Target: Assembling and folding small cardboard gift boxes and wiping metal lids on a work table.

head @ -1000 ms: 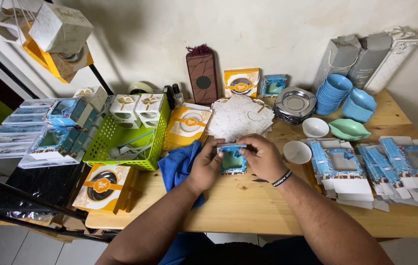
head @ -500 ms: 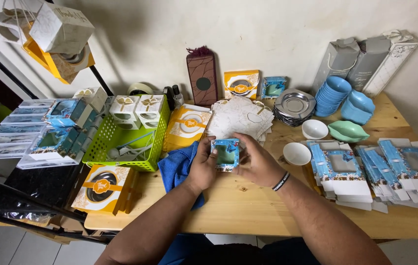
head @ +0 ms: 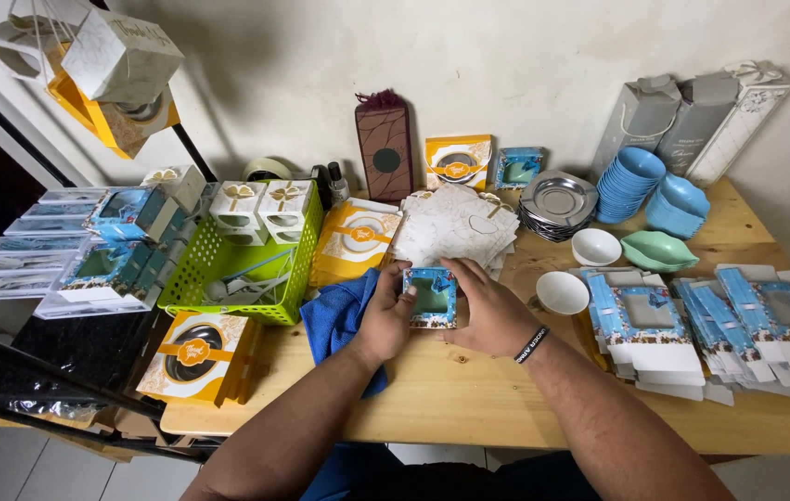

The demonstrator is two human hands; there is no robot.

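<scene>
A small blue gift box [head: 432,298] with a clear window is held upright between both hands above the wooden table [head: 469,390]. My left hand [head: 383,320] grips its left side, fingers curled over the top corner. My right hand [head: 489,311] holds the right side, with a dark wristband on that wrist. Under my left hand lies a blue cloth [head: 341,315]. A small white bowl [head: 563,292] sits just right of my right hand.
Flat blue window boxes [head: 692,315] are stacked at the right. Blue bowls [head: 631,181], metal plates [head: 557,199], a green dish [head: 659,250] and white cutouts [head: 455,227] stand behind. A green basket [head: 232,269] and orange boxes [head: 195,353] are at the left.
The blue box has been turned from tilted to upright with its window facing me, and both hands have shifted to grip its sides.
</scene>
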